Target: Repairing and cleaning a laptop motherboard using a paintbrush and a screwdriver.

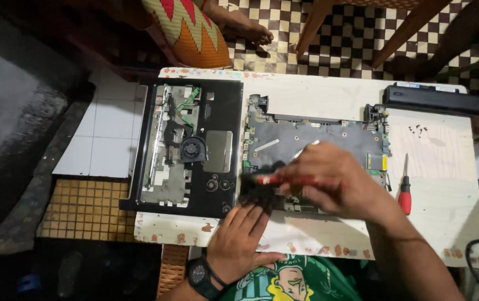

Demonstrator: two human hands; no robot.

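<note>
A grey laptop motherboard lies on a small white table. My right hand grips a red-handled brush; its dark bristle end rests at the board's front left corner. My left hand, with a black wristwatch, lies flat with its fingers apart on the table's front edge, just below the brush head. It holds nothing.
A black laptop base shell with a fan lies left of the board. A red-handled screwdriver lies to the right, several small screws behind it and a black battery at the back right. Another person's foot and wooden chair legs stand beyond the table.
</note>
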